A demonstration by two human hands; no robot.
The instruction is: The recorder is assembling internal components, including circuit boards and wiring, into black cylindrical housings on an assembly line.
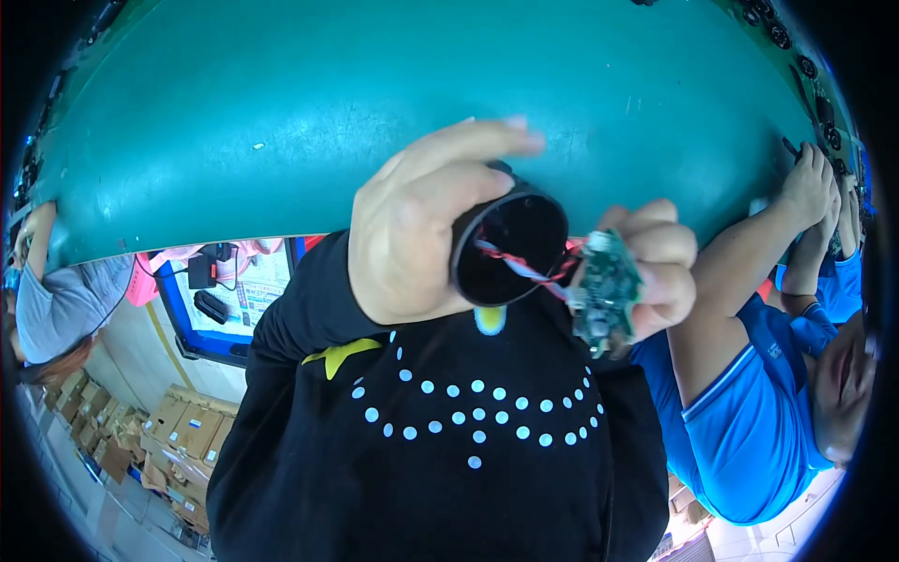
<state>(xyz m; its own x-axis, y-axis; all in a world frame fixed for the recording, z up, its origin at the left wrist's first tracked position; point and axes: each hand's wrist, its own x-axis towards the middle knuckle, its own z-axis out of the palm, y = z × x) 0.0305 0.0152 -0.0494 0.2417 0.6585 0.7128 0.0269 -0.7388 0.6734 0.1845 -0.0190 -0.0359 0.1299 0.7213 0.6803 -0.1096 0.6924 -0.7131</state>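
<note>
Left hand (pixel 412 234) closed around a black round housing (pixel 510 248), thumb and fingers wrapped on its outer wall, open mouth turned toward the camera. Right hand (pixel 655 272) clamped on a small green circuit board (pixel 604 295), pinched by the fingertips, just beside the housing's rim on the right. Red, white and dark wires (pixel 524 267) running from inside the housing to the board, crossing the dark opening. Both things held up close to the chest, above a black sleeve and top with light dots (pixel 468 412), in front of the edge of a wide green tabletop (pixel 281 112). At the right, another person in a blue shirt (pixel 749 412), with hands (pixel 810 183) resting on the tabletop edge, near several small black round parts (pixel 824 112). At the left, a third person in a grey shirt (pixel 56 300). Cardboard boxes (pixel 178 431) on the floor lower left.
</note>
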